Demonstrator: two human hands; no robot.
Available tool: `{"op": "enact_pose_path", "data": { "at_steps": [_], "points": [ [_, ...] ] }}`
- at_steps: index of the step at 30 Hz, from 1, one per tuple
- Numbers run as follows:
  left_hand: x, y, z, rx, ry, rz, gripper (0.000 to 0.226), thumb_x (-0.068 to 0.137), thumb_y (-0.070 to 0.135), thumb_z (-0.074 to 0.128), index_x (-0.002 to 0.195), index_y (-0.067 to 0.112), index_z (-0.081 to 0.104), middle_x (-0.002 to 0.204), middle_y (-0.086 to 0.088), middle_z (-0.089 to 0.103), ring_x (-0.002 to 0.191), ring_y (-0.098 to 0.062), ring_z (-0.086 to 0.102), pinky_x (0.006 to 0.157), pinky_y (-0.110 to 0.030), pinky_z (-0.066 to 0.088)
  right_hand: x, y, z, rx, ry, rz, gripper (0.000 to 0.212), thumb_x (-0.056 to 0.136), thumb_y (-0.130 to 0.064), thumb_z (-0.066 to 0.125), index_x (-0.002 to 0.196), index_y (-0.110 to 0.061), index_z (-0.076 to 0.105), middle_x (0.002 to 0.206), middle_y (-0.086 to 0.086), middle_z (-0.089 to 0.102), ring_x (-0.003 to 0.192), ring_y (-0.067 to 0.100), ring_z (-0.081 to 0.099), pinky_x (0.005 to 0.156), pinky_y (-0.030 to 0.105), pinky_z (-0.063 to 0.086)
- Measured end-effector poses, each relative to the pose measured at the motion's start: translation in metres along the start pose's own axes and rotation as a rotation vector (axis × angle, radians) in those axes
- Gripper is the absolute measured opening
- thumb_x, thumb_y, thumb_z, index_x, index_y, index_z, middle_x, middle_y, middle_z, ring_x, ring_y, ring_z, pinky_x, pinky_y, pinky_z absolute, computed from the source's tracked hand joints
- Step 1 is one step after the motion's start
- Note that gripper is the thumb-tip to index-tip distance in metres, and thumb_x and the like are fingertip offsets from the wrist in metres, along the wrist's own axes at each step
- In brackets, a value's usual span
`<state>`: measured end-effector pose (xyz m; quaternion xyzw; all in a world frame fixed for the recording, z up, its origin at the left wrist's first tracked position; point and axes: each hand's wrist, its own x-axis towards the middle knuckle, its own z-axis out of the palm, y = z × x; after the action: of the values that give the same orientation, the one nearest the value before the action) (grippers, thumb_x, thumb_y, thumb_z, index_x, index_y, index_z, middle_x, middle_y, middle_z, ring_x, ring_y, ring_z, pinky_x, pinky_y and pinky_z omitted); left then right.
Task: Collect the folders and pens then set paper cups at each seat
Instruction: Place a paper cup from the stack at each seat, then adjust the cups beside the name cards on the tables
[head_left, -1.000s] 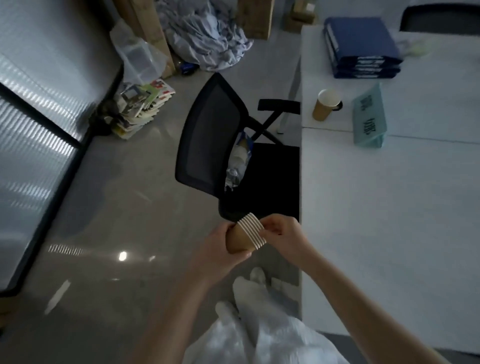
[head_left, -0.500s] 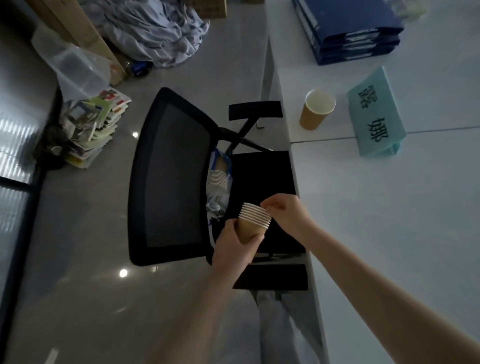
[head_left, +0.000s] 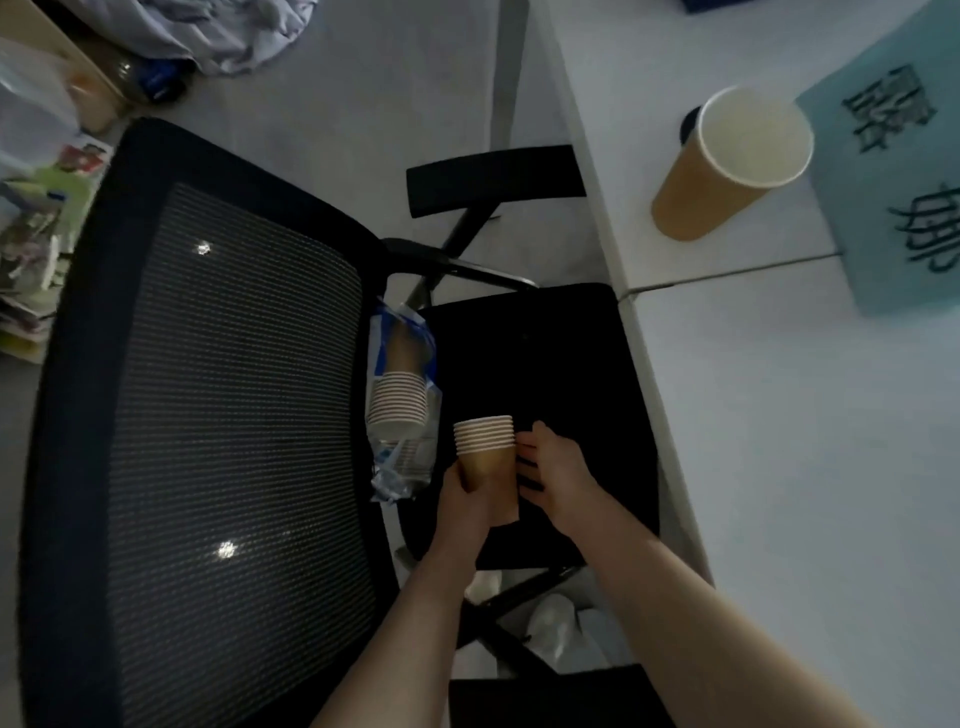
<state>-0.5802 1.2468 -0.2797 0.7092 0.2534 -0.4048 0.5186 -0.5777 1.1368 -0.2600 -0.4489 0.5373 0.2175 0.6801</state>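
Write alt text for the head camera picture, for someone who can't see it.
Seen from above, a person's left hand grips a nested stack of paper cups over a black office chair, the right hand at the stack's side. A plastic sleeve of more cups lies on the chair seat. One single cup stands on the white table beside a teal name card.

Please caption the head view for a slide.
Left hand holds stacked paper cups over an office chair; right hand alongside.

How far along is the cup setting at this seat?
Done: one paper cup already stands on the table by the name card. In hand: the left hand holds a stack of cups, right hand touching it. Left: other seats, out of view.
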Motion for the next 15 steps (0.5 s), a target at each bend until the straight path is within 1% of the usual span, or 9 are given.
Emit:
{"op": "enact_pose_path", "data": {
  "at_steps": [1,2,4,5,7,9,11,14,15],
  "points": [
    [0.011,-0.005,0.001,-0.026,-0.002,-0.009,0.061,0.097,0.027,0.055,0.151,0.017,0.027,0.131,0.004,0.046,0.115,-0.016,0.050,0.087,-0.026,0.037,0.012,0.001,0.004,0.003,0.006,-0.007,0.033,0.102,-0.037,0.034,0.101,-0.015,0.059,0.098,0.003,0.063,0.088,0.017,0.059,0.069,0.028,0.048],
    [0.018,-0.009,0.001,-0.045,0.002,-0.003,0.064,0.098,0.028,0.054,0.153,0.020,0.023,0.135,0.006,0.043,0.124,-0.018,0.048,0.092,-0.027,0.038,0.020,0.002,0.007,0.003,0.014,-0.021,0.034,0.103,-0.038,0.033,0.104,-0.015,0.059,0.099,0.002,0.063,0.087,0.015,0.059,0.066,0.026,0.047],
    [0.034,-0.020,0.002,-0.049,0.009,0.044,0.065,0.100,0.034,0.050,0.155,0.027,0.016,0.153,0.004,0.034,0.137,-0.019,0.039,0.106,-0.031,0.036,0.036,0.005,0.012,-0.014,0.031,-0.047,0.038,0.103,-0.037,0.030,0.113,-0.014,0.059,0.105,0.002,0.061,0.084,0.008,0.056,0.062,0.021,0.043],
    [0.040,-0.023,0.002,-0.052,0.009,0.059,0.063,0.101,0.036,0.045,0.155,0.029,0.014,0.157,0.002,0.031,0.139,-0.019,0.037,0.111,-0.034,0.034,0.042,0.007,0.015,-0.034,0.039,-0.058,0.039,0.104,-0.036,0.029,0.116,-0.013,0.058,0.110,0.004,0.061,0.084,0.008,0.056,0.063,0.020,0.043],
    [0.047,-0.030,0.001,-0.051,0.023,0.038,0.060,0.103,0.036,0.040,0.155,0.028,0.012,0.158,-0.001,0.029,0.141,-0.021,0.035,0.114,-0.037,0.032,0.049,0.010,0.019,-0.055,0.038,-0.044,0.042,0.104,-0.035,0.029,0.122,-0.010,0.056,0.123,0.010,0.060,0.091,0.014,0.057,0.071,0.023,0.046],
    [0.050,-0.037,-0.001,-0.046,0.060,0.021,0.057,0.104,0.033,0.037,0.156,0.024,0.014,0.158,-0.002,0.028,0.141,-0.023,0.033,0.114,-0.037,0.030,0.048,0.011,0.021,-0.045,0.034,-0.001,0.044,0.104,-0.032,0.029,0.129,-0.003,0.052,0.128,0.014,0.057,0.108,0.023,0.056,0.083,0.029,0.044],
    [0.049,-0.040,-0.002,0.002,0.089,-0.001,0.054,0.105,0.032,0.037,0.154,0.020,0.020,0.156,-0.005,0.031,0.140,-0.025,0.034,0.111,-0.036,0.031,0.041,0.013,0.021,-0.057,0.043,0.026,0.044,0.104,-0.029,0.031,0.125,0.001,0.055,0.128,0.018,0.058,0.118,0.031,0.055,0.093,0.037,0.046],
    [0.039,-0.047,-0.006,0.055,0.129,-0.031,0.047,0.104,0.029,0.039,0.149,0.015,0.033,0.148,-0.007,0.041,0.134,-0.027,0.042,0.107,-0.034,0.035,0.021,0.013,0.016,-0.107,0.084,0.016,0.044,0.102,-0.024,0.037,0.122,0.011,0.054,0.126,0.027,0.058,0.117,0.039,0.054,0.100,0.044,0.044],
    [0.034,-0.049,-0.009,0.048,0.138,-0.047,0.045,0.104,0.028,0.040,0.146,0.015,0.037,0.146,-0.007,0.043,0.131,-0.027,0.044,0.109,-0.038,0.036,0.012,0.011,0.015,-0.119,0.093,0.017,0.042,0.100,-0.021,0.039,0.122,0.012,0.052,0.125,0.028,0.058,0.117,0.041,0.054,0.100,0.047,0.044]
  ]
}}
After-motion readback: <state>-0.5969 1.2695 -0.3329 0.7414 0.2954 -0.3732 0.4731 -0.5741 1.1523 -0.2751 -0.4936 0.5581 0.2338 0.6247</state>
